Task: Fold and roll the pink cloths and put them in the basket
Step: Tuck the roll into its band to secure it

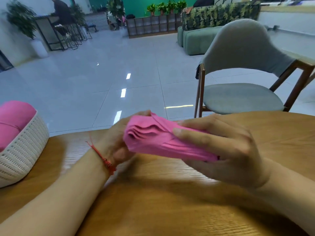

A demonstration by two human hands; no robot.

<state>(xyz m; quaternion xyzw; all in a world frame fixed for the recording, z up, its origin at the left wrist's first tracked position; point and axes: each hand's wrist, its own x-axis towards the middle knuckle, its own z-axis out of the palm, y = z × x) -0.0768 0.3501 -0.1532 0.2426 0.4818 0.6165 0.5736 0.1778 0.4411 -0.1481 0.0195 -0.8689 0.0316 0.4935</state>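
Hands meet over the middle of the wooden table (170, 201), holding one pink cloth (153, 140) between them, a thick bundle of folded layers lying left to right above the tabletop. The left hand (117, 142), with a red string bracelet (104, 160) at its wrist, cups the layered left end with fingers curled behind it, while the right hand (221, 150) grips the right end, fingers wrapped over the top and thumb underneath. At the table's left edge stands a white woven basket (22, 150) with rolled pink cloths (13, 116) inside, and a grey chair (238, 97) stands beyond the table's far right.
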